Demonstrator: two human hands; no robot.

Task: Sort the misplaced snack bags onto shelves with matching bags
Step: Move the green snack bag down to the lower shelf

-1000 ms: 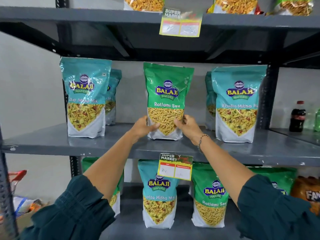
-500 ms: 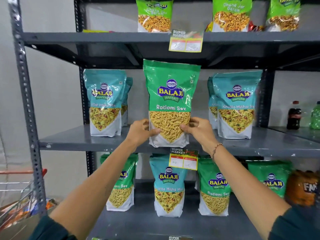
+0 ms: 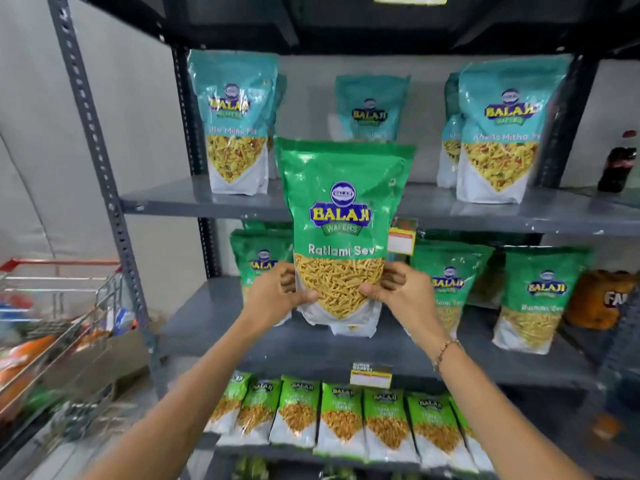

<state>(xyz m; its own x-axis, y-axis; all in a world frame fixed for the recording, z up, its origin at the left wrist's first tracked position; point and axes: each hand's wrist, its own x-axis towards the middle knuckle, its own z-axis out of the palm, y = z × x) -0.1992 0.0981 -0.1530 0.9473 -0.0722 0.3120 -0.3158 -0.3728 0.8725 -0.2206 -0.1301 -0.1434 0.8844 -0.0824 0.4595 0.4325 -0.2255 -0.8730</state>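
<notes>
Fingers (image 3: 304, 296) of both hands pinched the green snack bag (image 3: 343, 216).
It looked light, soft, crinkly; low corners at five and seven o'clock seemed best to hold.

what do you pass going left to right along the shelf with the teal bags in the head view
left teal bag → smaller teal bag at the back → right teal bag → dark cola bottle

You face a grey metal shelf rack (image 3: 104, 174): teal Khatta Mitha bags (image 3: 495, 133) stand upright on its upper shelf (image 3: 166, 199), green Ratlami Sev bags (image 3: 536, 299) on the middle shelf (image 3: 207, 327), and small light-green packets (image 3: 343, 420) lean in a row below
</notes>
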